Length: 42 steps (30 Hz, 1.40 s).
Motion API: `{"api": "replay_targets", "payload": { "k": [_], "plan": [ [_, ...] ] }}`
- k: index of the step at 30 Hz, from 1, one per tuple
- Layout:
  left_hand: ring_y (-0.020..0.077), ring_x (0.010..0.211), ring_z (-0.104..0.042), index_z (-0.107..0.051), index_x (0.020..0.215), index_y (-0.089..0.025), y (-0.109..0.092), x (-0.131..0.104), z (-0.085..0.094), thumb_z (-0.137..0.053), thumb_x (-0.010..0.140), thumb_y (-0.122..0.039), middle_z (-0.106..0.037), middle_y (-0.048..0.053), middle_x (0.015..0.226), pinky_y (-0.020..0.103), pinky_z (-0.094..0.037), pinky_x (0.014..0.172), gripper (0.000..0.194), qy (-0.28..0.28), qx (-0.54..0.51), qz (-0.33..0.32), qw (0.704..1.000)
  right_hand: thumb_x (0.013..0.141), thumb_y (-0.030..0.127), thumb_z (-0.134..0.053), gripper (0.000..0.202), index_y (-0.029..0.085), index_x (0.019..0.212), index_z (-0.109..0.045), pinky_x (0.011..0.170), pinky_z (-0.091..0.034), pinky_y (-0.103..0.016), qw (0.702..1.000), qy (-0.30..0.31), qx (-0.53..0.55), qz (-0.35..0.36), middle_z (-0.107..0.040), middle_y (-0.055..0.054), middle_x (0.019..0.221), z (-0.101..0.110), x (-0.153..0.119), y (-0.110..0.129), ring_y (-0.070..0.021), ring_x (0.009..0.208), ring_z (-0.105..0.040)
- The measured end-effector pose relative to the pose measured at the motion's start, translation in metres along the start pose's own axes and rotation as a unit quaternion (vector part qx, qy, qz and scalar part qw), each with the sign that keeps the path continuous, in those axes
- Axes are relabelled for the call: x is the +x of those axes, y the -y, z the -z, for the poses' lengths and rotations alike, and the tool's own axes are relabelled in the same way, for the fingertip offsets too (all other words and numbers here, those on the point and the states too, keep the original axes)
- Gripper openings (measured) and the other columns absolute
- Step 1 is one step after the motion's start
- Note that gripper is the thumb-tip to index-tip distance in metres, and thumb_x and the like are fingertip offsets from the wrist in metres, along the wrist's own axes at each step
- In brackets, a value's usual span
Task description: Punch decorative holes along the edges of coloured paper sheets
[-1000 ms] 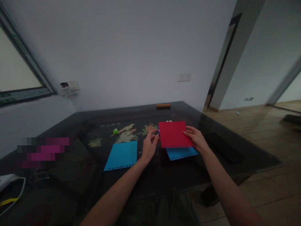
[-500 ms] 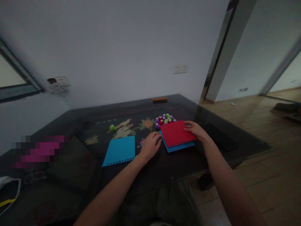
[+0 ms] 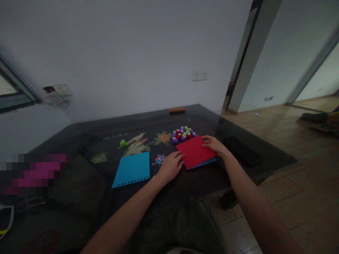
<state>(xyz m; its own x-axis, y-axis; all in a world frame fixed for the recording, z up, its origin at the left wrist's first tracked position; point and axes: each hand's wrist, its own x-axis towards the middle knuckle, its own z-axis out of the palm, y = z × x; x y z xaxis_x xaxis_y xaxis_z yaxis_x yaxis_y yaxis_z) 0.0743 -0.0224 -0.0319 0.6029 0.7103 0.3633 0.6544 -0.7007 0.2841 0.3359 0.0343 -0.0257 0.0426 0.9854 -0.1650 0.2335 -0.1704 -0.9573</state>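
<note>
My right hand [image 3: 215,146] grips a red sheet [image 3: 194,152] with a row of punched holes by its right edge. My left hand [image 3: 172,164] is at the sheet's left edge, its fingers curled against the paper. A blue punched sheet [image 3: 208,162] lies under the red one, mostly hidden, with a strip showing along the bottom. Left of my left hand is a small cluster of pink, white and blue beads or pinheads [image 3: 160,159]. Another blue sheet [image 3: 132,169] with punched holes lies further left.
Several purple, red and green eyeball-like toys [image 3: 183,134] are grouped behind the red sheet. One green toy [image 3: 123,143] stands apart at the left. A brown cylinder [image 3: 177,110] lies near the wall, and a dark flat object [image 3: 242,151] is at the table's right.
The red sheet has come down over the blue sheet beneath, covering more of it. My left hand has moved onto the red sheet's left edge, uncovering the bead cluster. The view has shifted slightly.
</note>
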Motion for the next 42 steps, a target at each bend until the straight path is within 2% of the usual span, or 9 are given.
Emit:
{"api": "replay_targets", "payload": {
  "k": [12,25,27,31,33,38,42],
  "plan": [
    [0.0197,0.116,-0.047,-0.049,0.122,-0.021,0.001,-0.002,-0.006,-0.04,0.087,-0.032,-0.051,0.009,0.126,0.036,-0.036,0.099,0.037,0.029,0.001,0.003,1.0,0.071,0.009,-0.059,0.043,0.016,0.113,-0.049,0.052,-0.047,-0.022,0.999,-0.022,-0.022,0.014,-0.063,-0.001,0.071,0.0,-0.002,0.0,-0.0114,0.054,-0.059],
    [0.0206,0.115,-0.046,-0.052,0.119,-0.02,0.002,-0.002,-0.007,-0.043,0.086,-0.034,-0.05,0.01,0.125,0.036,-0.036,0.098,0.037,0.033,0.0,0.003,0.999,0.072,0.013,-0.059,0.042,0.016,0.112,-0.05,0.049,-0.044,-0.023,0.999,-0.021,-0.046,0.019,-0.062,-0.001,0.069,-0.002,-0.006,0.002,-0.0118,0.052,-0.056],
    [0.0207,0.115,-0.046,-0.052,0.119,-0.019,0.002,-0.002,-0.007,-0.044,0.086,-0.033,-0.05,0.01,0.125,0.036,-0.037,0.098,0.037,0.034,0.0,0.002,0.999,0.072,0.014,-0.06,0.041,0.015,0.112,-0.051,0.049,-0.043,-0.022,0.996,-0.039,-0.074,0.033,-0.062,-0.002,0.07,0.0,-0.004,0.001,-0.0113,0.052,-0.056],
    [0.0208,0.115,-0.046,-0.052,0.119,-0.019,0.001,-0.002,-0.006,-0.045,0.086,-0.033,-0.05,0.01,0.125,0.036,-0.037,0.098,0.037,0.036,-0.002,0.002,0.999,0.072,0.014,-0.06,0.033,0.015,0.105,-0.056,0.054,-0.044,-0.023,0.969,-0.147,-0.19,0.055,-0.064,-0.004,0.072,0.007,0.002,-0.002,-0.0113,0.056,-0.056],
    [0.0208,0.115,-0.046,-0.051,0.119,-0.02,0.001,-0.002,-0.006,-0.045,0.085,-0.033,-0.05,0.01,0.125,0.036,-0.037,0.098,0.037,0.034,-0.005,0.002,0.999,0.071,0.014,-0.06,0.029,0.016,0.1,-0.059,0.059,-0.044,-0.024,0.95,-0.178,-0.249,0.064,-0.064,-0.004,0.074,0.01,0.005,-0.004,-0.0123,0.061,-0.057],
    [0.0208,0.115,-0.046,-0.05,0.12,-0.019,0.0,-0.002,-0.005,-0.045,0.085,-0.032,-0.05,0.01,0.125,0.036,-0.037,0.098,0.037,0.032,-0.009,0.003,0.999,0.066,0.015,-0.065,0.026,0.017,0.092,-0.062,0.064,-0.044,-0.025,0.936,-0.143,-0.311,0.082,-0.064,-0.002,0.075,0.008,0.007,-0.006,-0.0139,0.069,-0.059],
    [0.0205,0.115,-0.046,-0.05,0.12,-0.02,-0.001,-0.002,-0.005,-0.046,0.085,-0.032,-0.051,0.01,0.124,0.037,-0.037,0.098,0.037,0.031,-0.017,0.007,0.999,0.065,0.016,-0.066,0.026,0.018,0.091,-0.063,0.064,-0.043,-0.024,0.925,-0.14,-0.341,0.093,-0.063,-0.002,0.077,0.007,0.009,-0.01,-0.0134,0.069,-0.057]
  ]
}}
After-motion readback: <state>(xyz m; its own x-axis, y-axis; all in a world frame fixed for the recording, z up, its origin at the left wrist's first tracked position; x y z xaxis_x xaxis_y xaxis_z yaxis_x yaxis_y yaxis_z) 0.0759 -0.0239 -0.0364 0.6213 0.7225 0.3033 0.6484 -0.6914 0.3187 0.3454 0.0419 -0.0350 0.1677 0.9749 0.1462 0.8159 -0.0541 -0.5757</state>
